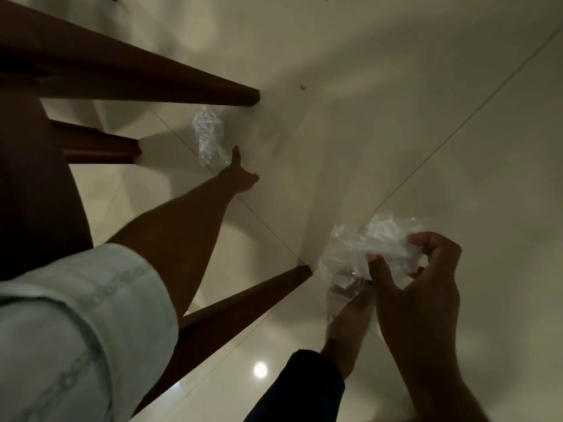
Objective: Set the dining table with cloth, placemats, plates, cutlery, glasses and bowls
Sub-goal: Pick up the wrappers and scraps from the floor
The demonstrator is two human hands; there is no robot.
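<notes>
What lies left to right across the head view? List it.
Pale green rolled sleeve → crumpled clear plastic wrapper on the floor → left hand reaching it → crumpled clear plastic gripped by right hand.

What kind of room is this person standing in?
Probably a home dining area: glossy cream floor tiles, dark wooden furniture legs, and a bare foot. The hands handle clear plastic wrappers.

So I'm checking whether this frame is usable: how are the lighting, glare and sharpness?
Head view: dim and warm, wide-angle stretch on the chair legs; a round lamp glare on the glossy floor; left hand and the floor wrapper soft, the wrapper gripped by the right hand blurred.
</notes>
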